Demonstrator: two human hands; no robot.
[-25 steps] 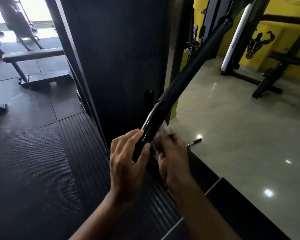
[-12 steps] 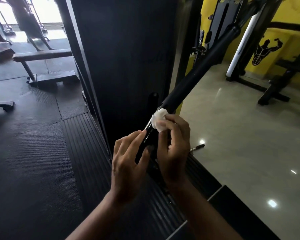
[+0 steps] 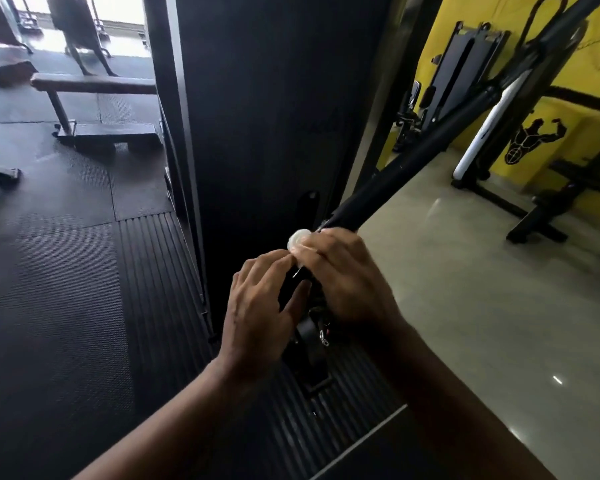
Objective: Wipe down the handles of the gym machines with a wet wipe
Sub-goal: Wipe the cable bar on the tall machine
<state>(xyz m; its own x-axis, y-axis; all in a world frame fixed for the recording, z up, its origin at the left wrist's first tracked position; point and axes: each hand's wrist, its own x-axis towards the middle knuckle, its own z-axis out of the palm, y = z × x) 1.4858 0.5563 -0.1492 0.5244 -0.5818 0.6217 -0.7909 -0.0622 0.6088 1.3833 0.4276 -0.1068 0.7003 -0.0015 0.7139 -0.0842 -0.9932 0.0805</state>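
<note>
Handle (image 3: 413, 160): black bar, near end between both hands, slanting up-right away. Left hand (image 3: 257, 313) grasps near end, fingers curled over. Right hand (image 3: 343, 271) pinches white wet wipe (image 3: 300, 239) against bar just above. Beyond: bench (image 3: 94, 85), yellow wall (image 3: 586, 81).

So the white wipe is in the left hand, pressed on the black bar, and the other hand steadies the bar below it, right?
Not quite. The head view shows the white wipe in the right hand, pressed on the black bar; the left hand steadies the bar below it.
</note>
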